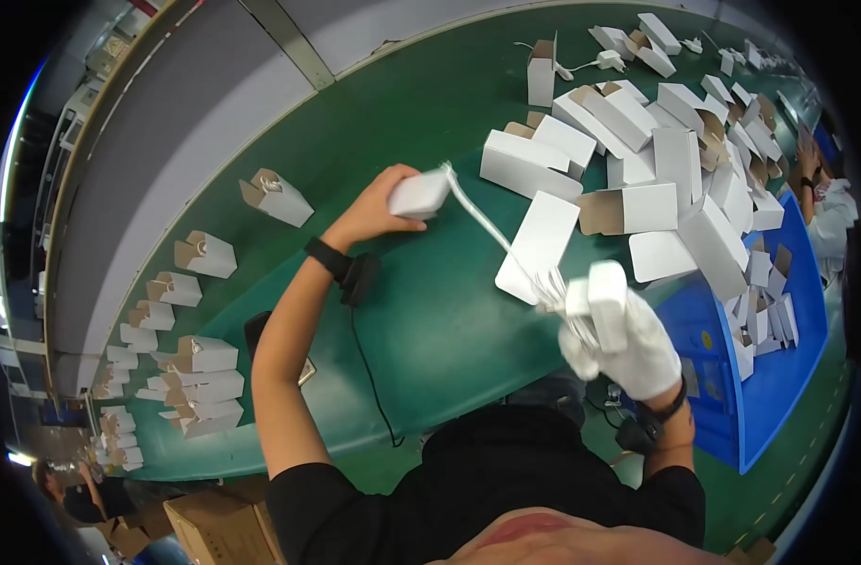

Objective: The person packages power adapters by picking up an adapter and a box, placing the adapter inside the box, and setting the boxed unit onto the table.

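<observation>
My bare left hand (378, 202) is closed around a white box-shaped block (419, 196), slightly blurred, above the green table. A white cable (485, 224) runs from the block's upper right corner toward my other hand; whether it is joined to the block, I cannot tell. My right hand (642, 353), in a white glove, grips a white power adapter (606, 303) together with gathered loops of the cable. Just beyond these loops lies a white carton (540, 247) on the table. A strap with a black device (359, 279) is on my left wrist.
White cartons (675, 169) are heaped at the right, beside a blue bin (743, 414) holding more. Open cartons with white contents, one standing apart (278, 198), line the left side. A black cord (369, 367) hangs from my left wrist. Other people are at both far edges.
</observation>
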